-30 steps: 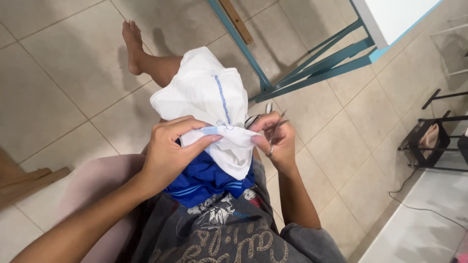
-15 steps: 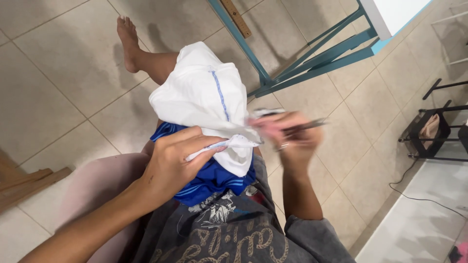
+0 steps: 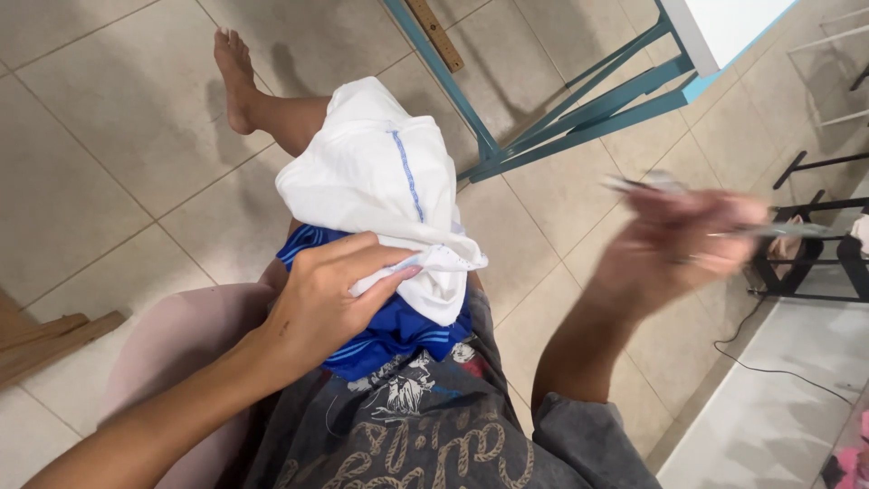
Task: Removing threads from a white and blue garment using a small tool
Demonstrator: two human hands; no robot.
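Head view, looking down at a seated person's lap. The left hand [image 3: 330, 294] pinches the edge of a white cloth [image 3: 380, 181] between thumb and fingers; the cloth, marked with a thin blue stitched line, drapes over the knee toward twelve o'clock, lying on blue shorts [image 3: 385, 330]. The right hand [image 3: 674, 244], at three o'clock and well apart from the cloth, is motion-blurred — its fingers seem closed round a thin tool [image 3: 787, 231], though I cannot tell which kind. A teal table frame [image 3: 579, 104] stands at one o'clock. Judgement: keeping the pinched edge taut and steady would help — the grip sits close to the working edge.
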